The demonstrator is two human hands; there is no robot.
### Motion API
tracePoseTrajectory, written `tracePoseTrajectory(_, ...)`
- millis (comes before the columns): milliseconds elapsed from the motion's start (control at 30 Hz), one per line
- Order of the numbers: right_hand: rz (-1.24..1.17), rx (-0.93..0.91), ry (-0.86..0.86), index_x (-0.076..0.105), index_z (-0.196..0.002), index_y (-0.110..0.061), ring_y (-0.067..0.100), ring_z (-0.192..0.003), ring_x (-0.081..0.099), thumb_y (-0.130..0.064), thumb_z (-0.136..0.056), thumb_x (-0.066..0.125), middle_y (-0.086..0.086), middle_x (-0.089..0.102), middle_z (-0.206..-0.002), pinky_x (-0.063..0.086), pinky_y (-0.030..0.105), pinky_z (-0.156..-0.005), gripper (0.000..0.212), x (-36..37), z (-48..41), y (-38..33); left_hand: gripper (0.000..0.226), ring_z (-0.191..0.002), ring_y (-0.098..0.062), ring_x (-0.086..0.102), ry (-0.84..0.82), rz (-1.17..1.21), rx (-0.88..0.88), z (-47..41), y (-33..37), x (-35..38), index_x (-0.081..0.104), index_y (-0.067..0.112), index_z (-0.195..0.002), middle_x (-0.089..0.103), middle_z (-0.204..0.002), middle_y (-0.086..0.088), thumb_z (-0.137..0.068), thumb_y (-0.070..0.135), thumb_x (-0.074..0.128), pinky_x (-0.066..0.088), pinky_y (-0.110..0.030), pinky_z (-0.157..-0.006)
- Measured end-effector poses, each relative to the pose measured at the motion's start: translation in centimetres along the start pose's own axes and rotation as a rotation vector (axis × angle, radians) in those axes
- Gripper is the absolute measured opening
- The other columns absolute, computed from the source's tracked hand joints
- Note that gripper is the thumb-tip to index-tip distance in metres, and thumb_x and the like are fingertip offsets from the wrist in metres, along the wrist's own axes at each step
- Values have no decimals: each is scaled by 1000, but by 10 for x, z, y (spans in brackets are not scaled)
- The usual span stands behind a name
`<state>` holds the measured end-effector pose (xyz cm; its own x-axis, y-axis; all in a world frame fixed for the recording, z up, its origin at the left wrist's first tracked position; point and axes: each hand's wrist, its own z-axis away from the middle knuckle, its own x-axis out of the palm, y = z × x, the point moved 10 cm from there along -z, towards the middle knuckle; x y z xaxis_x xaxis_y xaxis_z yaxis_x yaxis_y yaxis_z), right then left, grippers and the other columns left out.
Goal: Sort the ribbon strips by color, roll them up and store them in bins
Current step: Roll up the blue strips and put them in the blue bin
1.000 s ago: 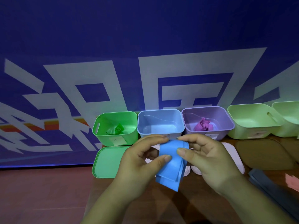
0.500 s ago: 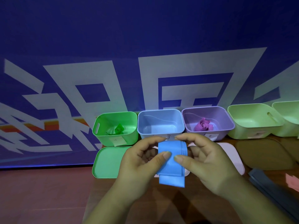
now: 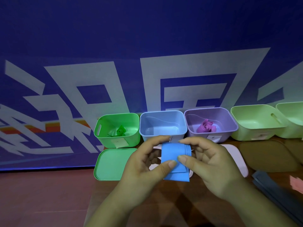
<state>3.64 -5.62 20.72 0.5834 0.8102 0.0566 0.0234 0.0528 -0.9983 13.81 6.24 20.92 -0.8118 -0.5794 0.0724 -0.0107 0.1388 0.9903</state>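
Observation:
A blue ribbon strip (image 3: 172, 153), wound into a flat roll with a loose tail hanging down, is held in front of the bins. My left hand (image 3: 144, 166) pinches its left side with thumb and fingers. My right hand (image 3: 208, 163) pinches its right side, thumb on the front face. Behind stands a row of bins: a green bin (image 3: 105, 136) with a green ribbon roll (image 3: 121, 131), a blue bin (image 3: 164, 114) with nothing visible inside, and a purple bin (image 3: 229, 118) with a pink-purple roll (image 3: 205, 126).
Two pale green bins (image 3: 255, 128) stand at the right. A green lid (image 3: 111, 163), a white lid (image 3: 236, 154) and a brown lid (image 3: 268, 154) lie before the bins. Dark grey strips (image 3: 277, 192) and a pink piece (image 3: 297, 184) lie at the right. A blue banner rises behind.
The roll has been wound further: its hanging tail is shorter and squarer. Both hands stay at the same place, fingers shifted slightly on the roll.

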Motion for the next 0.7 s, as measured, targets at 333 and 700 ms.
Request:
tracePoseTrajectory(333,20,37,-36,71,-105,-20,23,-95,72,-25,-73,72,5,75,-100,60,33,-82,33,2,-4,2,36,-88,-46,59,73,-67,60,-1,1,-7,71,28,-107,68,-106,-15,-72,27,81,50,-60,-81)
tracePoseTrajectory(700,121,-104,-47,71,-98,-40,18,-97,70,-23,-74,75,-6,71,-107,58,30,-80,29,3,0,-5,41,-82,-29,52,93,37,-62,-4,-13,-5,70,26,-109,60,-86,-18,-70,34,79,41,-44,-75)
